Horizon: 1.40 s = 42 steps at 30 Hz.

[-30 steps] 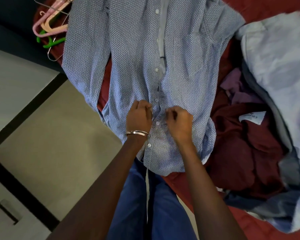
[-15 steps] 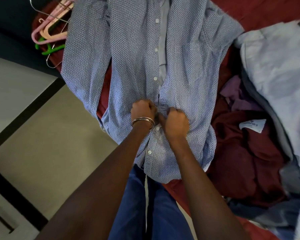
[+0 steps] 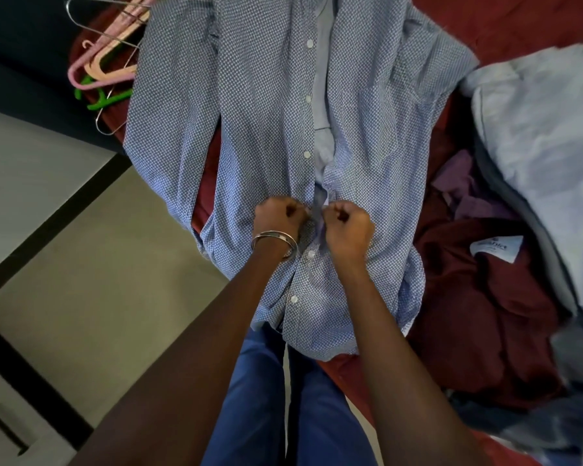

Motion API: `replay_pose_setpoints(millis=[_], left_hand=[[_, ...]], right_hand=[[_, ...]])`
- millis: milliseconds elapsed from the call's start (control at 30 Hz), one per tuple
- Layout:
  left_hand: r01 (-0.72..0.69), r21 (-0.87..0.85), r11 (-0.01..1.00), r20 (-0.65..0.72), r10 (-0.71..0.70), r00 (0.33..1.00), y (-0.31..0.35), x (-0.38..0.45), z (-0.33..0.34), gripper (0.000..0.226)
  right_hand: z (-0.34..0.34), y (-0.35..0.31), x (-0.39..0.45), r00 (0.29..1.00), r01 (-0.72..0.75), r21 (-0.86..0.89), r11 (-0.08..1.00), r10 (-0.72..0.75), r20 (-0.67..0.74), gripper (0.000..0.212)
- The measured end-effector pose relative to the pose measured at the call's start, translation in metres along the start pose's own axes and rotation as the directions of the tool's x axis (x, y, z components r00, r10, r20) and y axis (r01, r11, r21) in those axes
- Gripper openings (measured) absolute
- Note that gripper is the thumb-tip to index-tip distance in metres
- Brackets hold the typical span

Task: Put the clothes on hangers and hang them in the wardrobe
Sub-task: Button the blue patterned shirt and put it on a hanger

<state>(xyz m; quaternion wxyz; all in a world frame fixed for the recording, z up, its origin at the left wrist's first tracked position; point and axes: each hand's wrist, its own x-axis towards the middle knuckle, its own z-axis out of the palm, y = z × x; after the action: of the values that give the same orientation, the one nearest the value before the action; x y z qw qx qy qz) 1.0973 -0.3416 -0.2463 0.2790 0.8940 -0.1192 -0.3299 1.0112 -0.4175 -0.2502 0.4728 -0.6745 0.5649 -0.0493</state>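
Observation:
A blue-and-white patterned button shirt [image 3: 256,122] lies flat, front up, on a red bed, its hem hanging over the edge toward me. My left hand [image 3: 278,218], with a metal bangle on the wrist, pinches the left side of the button placket. My right hand [image 3: 345,227] pinches the right side of the placket, right beside it. Both fists are curled tight on the fabric around a button near the shirt's lower middle. The upper part of the shirt front is unbuttoned.
A heap of pink, green and wire hangers [image 3: 105,68] lies at the bed's far-left corner. A maroon garment [image 3: 478,317] with a white label, a purple cloth [image 3: 465,186] and a pale blue garment [image 3: 546,136] are piled on the right. Tiled floor [image 3: 91,264] lies to the left.
Both hands have moved a little up the placket and closed tighter together on the fabric. The shirt has stayed in place on the bed.

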Motion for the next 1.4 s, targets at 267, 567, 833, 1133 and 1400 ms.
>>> replay_pose_setpoints(millis=[267,567,833,1133,1400], left_hand=[[0.055,-0.220,0.974,0.026,-0.050,0.998,0.007,-0.002,0.001,0.010],[0.117,-0.366,0.923,0.052,-0.105,0.993,0.006,-0.005,-0.001,0.009],[0.293,-0.566,0.770,0.177,-0.233,0.956,0.010,-0.010,-0.004,0.016],[0.269,-0.469,0.841,0.137,-0.231,0.963,0.007,-0.002,-0.003,0.007],[0.247,-0.515,0.821,0.182,-0.176,0.967,0.004,-0.007,0.000,0.029]], right_hand=[[-0.006,-0.003,-0.003,0.983,-0.025,0.267,0.963,-0.025,0.181,0.007],[-0.009,0.003,-0.004,0.960,-0.081,0.307,0.948,-0.009,0.280,0.019],[-0.020,-0.002,-0.003,0.952,-0.172,0.412,0.895,0.044,0.302,0.016],[-0.010,0.000,-0.009,0.981,0.000,0.351,0.936,-0.069,0.184,0.014],[-0.020,-0.007,-0.002,0.872,-0.321,0.329,0.888,0.141,0.469,0.019]])
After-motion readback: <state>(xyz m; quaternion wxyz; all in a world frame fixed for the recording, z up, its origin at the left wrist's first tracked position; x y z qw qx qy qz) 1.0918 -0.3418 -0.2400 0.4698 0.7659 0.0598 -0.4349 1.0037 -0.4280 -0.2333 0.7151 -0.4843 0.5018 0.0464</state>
